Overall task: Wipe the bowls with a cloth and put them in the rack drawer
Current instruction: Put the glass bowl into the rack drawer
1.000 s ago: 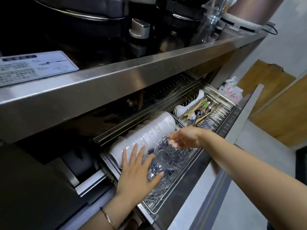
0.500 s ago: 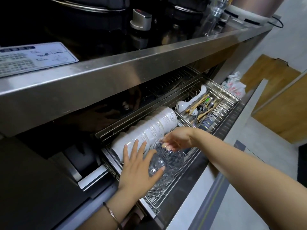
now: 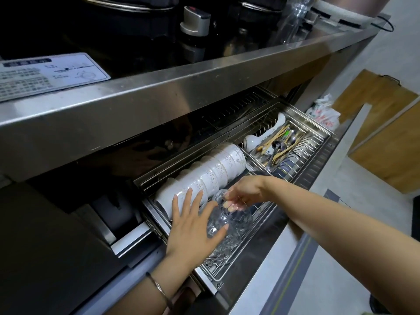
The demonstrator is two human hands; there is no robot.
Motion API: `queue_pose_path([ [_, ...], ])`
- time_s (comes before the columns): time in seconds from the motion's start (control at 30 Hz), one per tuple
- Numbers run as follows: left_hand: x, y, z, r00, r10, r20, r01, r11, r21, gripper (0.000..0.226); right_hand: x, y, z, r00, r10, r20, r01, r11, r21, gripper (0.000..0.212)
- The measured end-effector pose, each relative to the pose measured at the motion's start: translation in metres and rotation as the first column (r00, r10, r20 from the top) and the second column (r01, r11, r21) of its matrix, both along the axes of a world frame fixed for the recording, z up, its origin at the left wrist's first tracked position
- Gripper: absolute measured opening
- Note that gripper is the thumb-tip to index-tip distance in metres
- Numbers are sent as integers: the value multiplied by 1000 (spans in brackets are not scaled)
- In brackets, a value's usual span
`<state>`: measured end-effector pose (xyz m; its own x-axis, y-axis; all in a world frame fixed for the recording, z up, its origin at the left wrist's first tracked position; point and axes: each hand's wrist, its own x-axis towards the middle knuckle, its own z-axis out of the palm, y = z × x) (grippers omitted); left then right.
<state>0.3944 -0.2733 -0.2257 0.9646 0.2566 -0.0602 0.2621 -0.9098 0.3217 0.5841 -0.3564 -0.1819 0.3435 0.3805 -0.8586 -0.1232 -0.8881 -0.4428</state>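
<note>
The rack drawer (image 3: pixel 318 164) stands pulled out under the steel counter. A row of white patterned bowls (image 3: pixel 213 171) lies on its side along the drawer's back. In front of them sit clear glass bowls (image 3: pixel 236 223), nested on edge at the drawer's left front. My left hand (image 3: pixel 193 228) lies flat with spread fingers against the glass bowls' left side. My right hand (image 3: pixel 243 192) reaches in from the right and pinches the rim of the top glass bowl, fingertips inside it. No cloth is in view.
A cutlery basket (image 3: pixel 281 146) with chopsticks and spoons fills the drawer's right part, beside a white ladle (image 3: pixel 252 139). The steel counter edge (image 3: pixel 181 87) overhangs the drawer. A stove knob (image 3: pixel 195 21) sits above. A wooden board (image 3: pixel 381 142) leans at the right.
My right hand has lowered the top glass bowl further down and left into the stack. My left hand stays pressed against the glass bowls. The camera has shifted slightly.
</note>
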Motion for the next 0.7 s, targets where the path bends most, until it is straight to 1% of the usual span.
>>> queue_pose_path([
  [0.13,0,0,0,1000,-3,3,3,1000,4,67,-1,1,2,999,-5,-36,5,1000,-5,15],
  [0.33,1,0,-1,1000,-1,17,2,1000,-16,66,-5,0,6,997,48,-54,-50,998,-40,20],
  [0.5,3,1,-6,999,-11,-52,11,1000,-8,71,-5,0,12,997,74,-37,-76,995,-65,19],
  [0.63,4,1,-7,997,-11,-79,10,1000,-14,73,-8,0,22,993,113,-31,-115,991,-71,20],
  [0.7,4,1,-5,996,-15,-93,13,1000,-14,75,-12,0,29,991,133,6,-132,989,-65,19],
])
